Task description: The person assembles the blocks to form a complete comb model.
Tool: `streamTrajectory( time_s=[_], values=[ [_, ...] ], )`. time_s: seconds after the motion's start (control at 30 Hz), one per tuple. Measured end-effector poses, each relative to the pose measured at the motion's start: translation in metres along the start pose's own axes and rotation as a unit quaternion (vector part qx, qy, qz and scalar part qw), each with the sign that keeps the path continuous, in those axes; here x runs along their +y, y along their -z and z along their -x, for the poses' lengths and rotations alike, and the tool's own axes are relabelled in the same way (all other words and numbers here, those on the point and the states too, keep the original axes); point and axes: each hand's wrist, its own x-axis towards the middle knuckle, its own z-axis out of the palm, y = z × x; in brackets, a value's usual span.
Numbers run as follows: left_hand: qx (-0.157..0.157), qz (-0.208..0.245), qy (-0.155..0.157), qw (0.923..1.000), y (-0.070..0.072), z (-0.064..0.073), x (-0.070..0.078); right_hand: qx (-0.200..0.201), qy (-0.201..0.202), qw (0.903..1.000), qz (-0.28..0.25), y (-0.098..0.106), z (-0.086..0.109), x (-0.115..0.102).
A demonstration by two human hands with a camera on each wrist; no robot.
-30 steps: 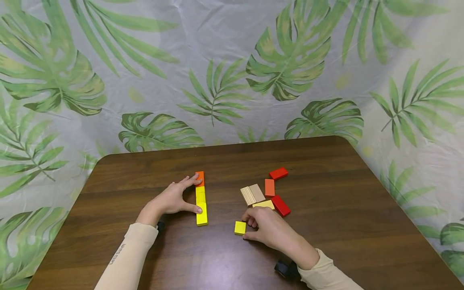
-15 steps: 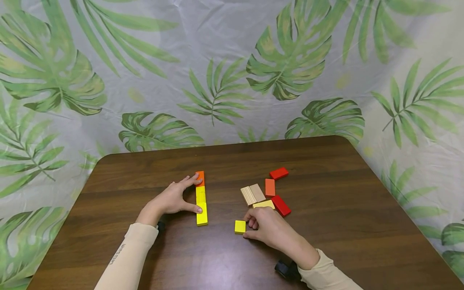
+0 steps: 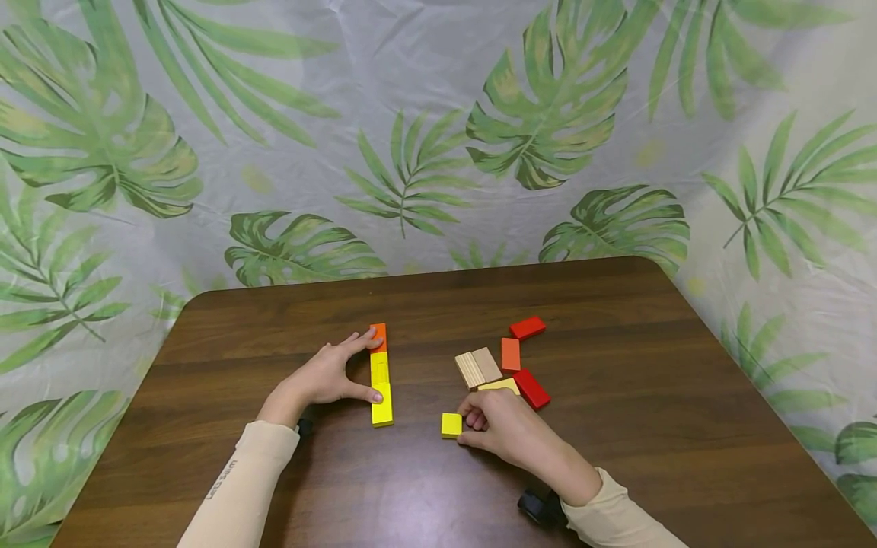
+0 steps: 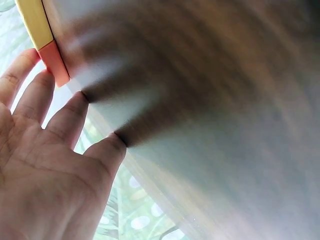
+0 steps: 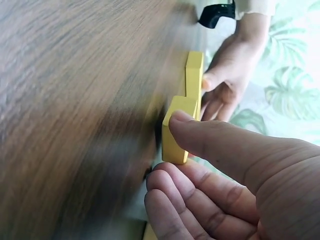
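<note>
In the head view, an orange block (image 3: 380,344) and two yellow blocks (image 3: 381,413) lie end to end in a straight row on the table. My left hand (image 3: 327,374) spans this row from its left side, fingers extended onto the orange end and thumb on the nearest yellow block. The left wrist view shows spread fingers (image 4: 67,120), two of them at the row. To the right of the row, my right hand (image 3: 510,430) pinches a single yellow block (image 3: 451,425) between thumb and fingertips. That block appears close over the wood in the right wrist view, its thumb (image 5: 192,132) on one face.
Beyond my right hand sits a loose group: two natural wood blocks (image 3: 477,367), a pale yellow block (image 3: 502,386), two red blocks (image 3: 531,389) and an orange-red block (image 3: 510,355). The brown table (image 3: 274,312) ends at a leaf-printed cloth (image 3: 411,114) behind it.
My right hand has shifted slightly to the left and away from me, carrying the yellow block along. The left hand and the row stay in place.
</note>
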Motion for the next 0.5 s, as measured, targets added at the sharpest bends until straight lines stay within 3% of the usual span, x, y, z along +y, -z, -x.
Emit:
streamTrajectory(
  time_s=[0.5],
  values=[
    [0.004,-0.009,0.002,1.0000,-0.001,0.000,0.000,-0.015,0.005,0.9999,0.001,-0.007,-0.009,-0.010]
  ],
)
